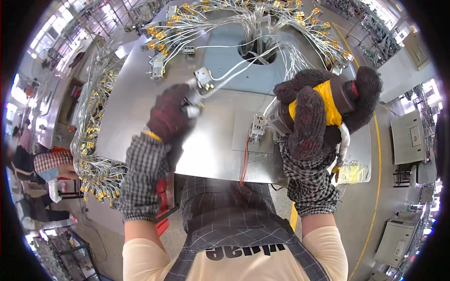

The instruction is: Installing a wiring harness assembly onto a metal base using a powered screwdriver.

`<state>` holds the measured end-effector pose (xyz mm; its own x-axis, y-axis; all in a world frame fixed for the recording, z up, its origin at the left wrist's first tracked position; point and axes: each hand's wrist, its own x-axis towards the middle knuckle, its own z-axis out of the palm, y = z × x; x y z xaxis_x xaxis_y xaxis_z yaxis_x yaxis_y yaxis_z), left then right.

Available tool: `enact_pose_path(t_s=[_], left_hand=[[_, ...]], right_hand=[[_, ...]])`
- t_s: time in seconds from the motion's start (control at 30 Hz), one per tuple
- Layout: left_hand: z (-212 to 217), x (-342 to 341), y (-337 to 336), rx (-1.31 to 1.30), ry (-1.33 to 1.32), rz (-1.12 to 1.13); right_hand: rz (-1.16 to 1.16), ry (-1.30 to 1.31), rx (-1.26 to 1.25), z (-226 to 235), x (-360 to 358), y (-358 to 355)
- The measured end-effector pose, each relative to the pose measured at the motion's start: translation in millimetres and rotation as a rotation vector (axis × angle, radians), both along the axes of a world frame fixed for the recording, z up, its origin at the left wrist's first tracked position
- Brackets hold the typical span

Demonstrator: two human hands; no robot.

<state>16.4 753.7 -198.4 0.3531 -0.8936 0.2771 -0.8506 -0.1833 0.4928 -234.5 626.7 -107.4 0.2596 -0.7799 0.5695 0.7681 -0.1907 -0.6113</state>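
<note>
My left hand, in a dark maroon knitted glove, is closed at the left middle of a metal-topped table. Its fingers, somewhat blurred, pinch a small metal socket box with white cables leading off toward a hole in the table. My right hand, also gloved, wraps round a black handheld power tool banded with yellow tape; a red button shows near its end. Beside the tool's front, another metal socket box with red wires rests on a flat plate.
Bundles of silvery-white cables with yellow-tipped metal connectors rise from the round hole and spread along the far edge. More cable bundles hang at the left. A clear yellowish packet lies at the right corner. Another person is at far left.
</note>
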Motion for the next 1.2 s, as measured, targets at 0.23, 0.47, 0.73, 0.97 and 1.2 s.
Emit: enact_pose_path(t_s=[0.23,0.47,0.73,0.97,1.2], left_hand=[[12,-77,11,-0.136,-0.423,-0.108],[9,-62,4,-0.242,0.189,0.009],[30,-21,-61,0.447,0.130,-0.140],[65,-49,-39,0.303,-0.324,-0.086],[55,-107,0,-0.115,-0.125,-0.070]], right_hand=[[0.292,-0.209,0.245,-2,-3,0],[-0.280,0.325,-0.440,10,0,9],[-0.323,0.270,-0.196,13,7,26],[-0.317,0.279,-0.083,9,1,25],[-0.335,0.355,-0.268,22,2,24]])
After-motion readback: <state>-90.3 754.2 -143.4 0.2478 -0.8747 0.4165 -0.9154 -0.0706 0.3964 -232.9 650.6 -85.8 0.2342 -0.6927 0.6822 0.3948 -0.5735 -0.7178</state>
